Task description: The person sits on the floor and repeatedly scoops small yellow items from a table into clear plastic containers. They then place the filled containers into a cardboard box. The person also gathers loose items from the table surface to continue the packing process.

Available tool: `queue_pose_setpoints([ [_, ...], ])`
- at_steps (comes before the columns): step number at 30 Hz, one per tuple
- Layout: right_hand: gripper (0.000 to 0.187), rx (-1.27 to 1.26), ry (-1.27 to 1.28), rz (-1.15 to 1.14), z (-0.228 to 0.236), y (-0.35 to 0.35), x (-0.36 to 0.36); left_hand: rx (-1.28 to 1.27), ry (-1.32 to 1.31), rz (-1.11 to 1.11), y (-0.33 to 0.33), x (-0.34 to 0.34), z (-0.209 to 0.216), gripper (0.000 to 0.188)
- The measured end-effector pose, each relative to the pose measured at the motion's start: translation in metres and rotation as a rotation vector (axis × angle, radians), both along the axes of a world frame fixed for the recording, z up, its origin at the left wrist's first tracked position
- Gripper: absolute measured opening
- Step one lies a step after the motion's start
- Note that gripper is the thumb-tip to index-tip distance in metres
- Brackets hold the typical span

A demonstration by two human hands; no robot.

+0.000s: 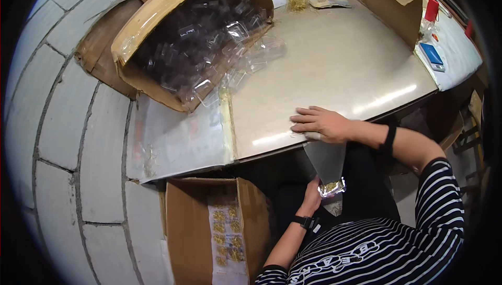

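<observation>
Low in front of my body, below the table edge, my left hand is closed around the side of a small clear plastic box. Small gold-coloured pieces lie inside it; they are too fine to name. My right hand rests palm down at the near edge of the table, its fingers stretched out to the left. From under that hand a translucent tapered sheet slants down to the box, narrowing toward it. What lies beneath my right palm is hidden.
A big tilted cardboard box spills clear plastic boxes onto the table. A gold wiry pile sits at the back. At the far right is a blue-topped scale. Below left, an open carton holds gold-filled packs.
</observation>
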State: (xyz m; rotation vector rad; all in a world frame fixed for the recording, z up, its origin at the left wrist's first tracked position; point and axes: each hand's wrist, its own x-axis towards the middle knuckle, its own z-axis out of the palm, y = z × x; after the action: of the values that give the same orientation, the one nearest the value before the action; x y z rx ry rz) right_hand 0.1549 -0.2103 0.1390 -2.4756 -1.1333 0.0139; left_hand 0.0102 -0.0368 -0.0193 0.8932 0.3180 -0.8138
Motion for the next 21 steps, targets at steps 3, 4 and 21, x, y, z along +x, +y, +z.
queue_pose_setpoints([
  [3,0.053,0.094,-0.078,-0.219,-0.003,0.008,-0.062,-0.050,0.046,0.149,-0.016,-0.002,-0.010,0.039],
  [4,0.056,0.065,-0.127,-0.263,-0.002,0.012,-0.081,-0.064,0.029,0.078,-0.012,-0.001,-0.018,0.035],
  [21,0.043,0.390,0.334,-0.406,-0.027,-0.019,-0.197,-0.046,-0.092,-0.096,0.013,-0.030,0.038,0.045],
])
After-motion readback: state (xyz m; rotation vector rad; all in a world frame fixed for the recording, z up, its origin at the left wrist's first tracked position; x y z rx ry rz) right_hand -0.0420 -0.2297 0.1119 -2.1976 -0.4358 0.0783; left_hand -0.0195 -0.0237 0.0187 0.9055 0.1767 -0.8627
